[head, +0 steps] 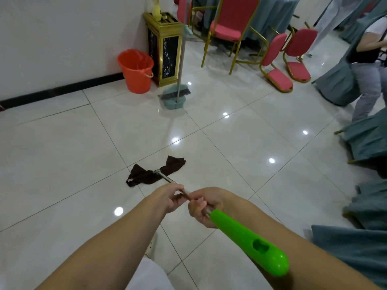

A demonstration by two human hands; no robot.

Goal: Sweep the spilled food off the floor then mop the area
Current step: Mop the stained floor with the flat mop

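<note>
Presently: mop [156, 172], dark cloth head flat on tile at centre frame; left hand [171, 196] pinching the shaft, right hand [206, 207] gripping beside the green handle [249, 241], for pushing. Broom and dustpan [174, 95] parked upper centre.

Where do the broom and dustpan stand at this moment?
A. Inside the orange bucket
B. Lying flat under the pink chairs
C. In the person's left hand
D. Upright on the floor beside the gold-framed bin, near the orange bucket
D: the broom and dustpan stand upright on the tiles beside the gold-framed bin, near the orange bucket, while both hands hold the mop handle.
</note>
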